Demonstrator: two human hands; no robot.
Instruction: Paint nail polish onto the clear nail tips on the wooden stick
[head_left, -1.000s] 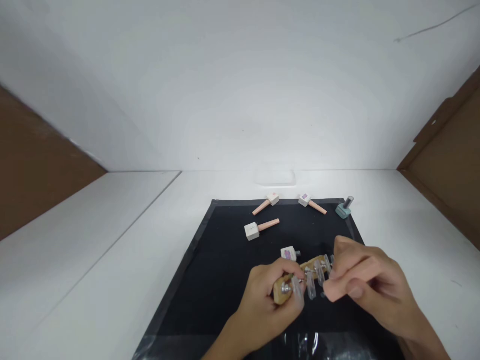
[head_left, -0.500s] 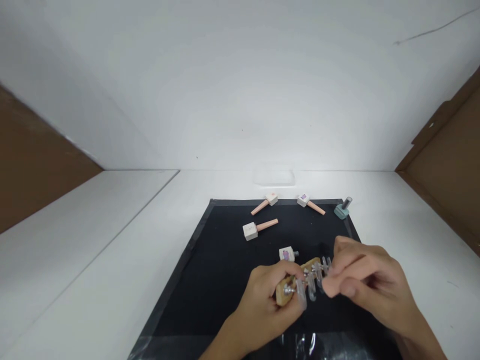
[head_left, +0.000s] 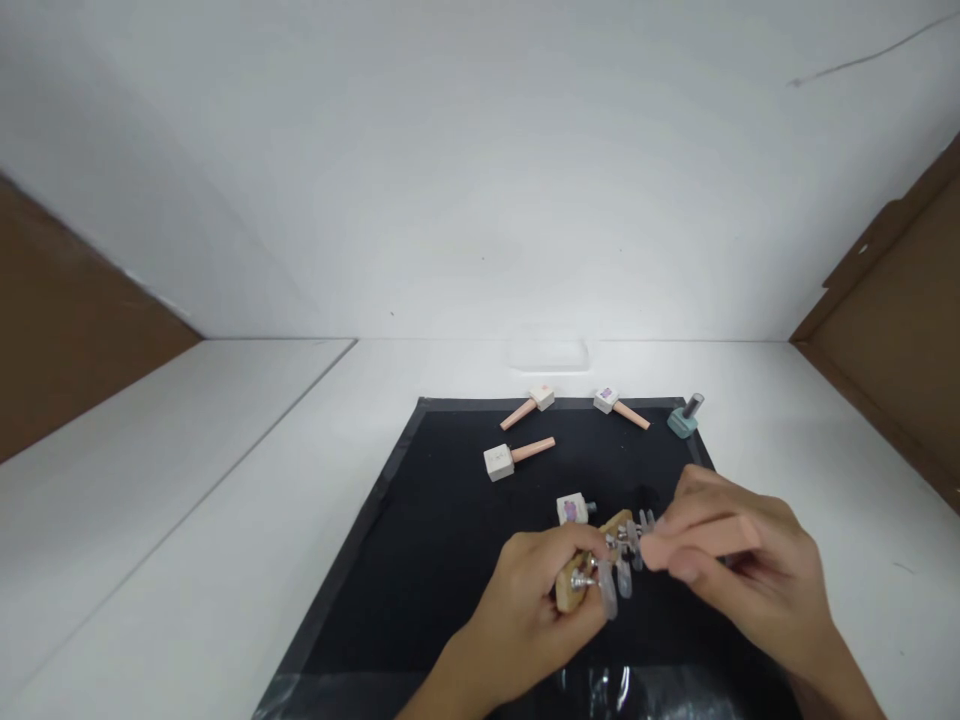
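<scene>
My left hand is closed round a tan wooden nail tip stand, thumb and fingers on its two sides. Several clear nail tips stick out from it on silvery posts, pointing towards me. In my right hand is a pink nail polish brush cap, pinched between thumb and fingers close to the nail tips at the stand's far end. The brush itself is hidden. Just beyond the stand lies an uncapped white nail polish bottle with a purple mark, its neck to the right.
White bottles with pink caps lie further back: one at the left, one behind it, one at right. A teal bottle with a grey cap is at the black mat's far right corner. Behind sits a clear tray.
The pink cap has swung from pointing down-left to lying nearly level, and its end has moved slightly left and up. The nail tip stand has turned a little in my left hand.
</scene>
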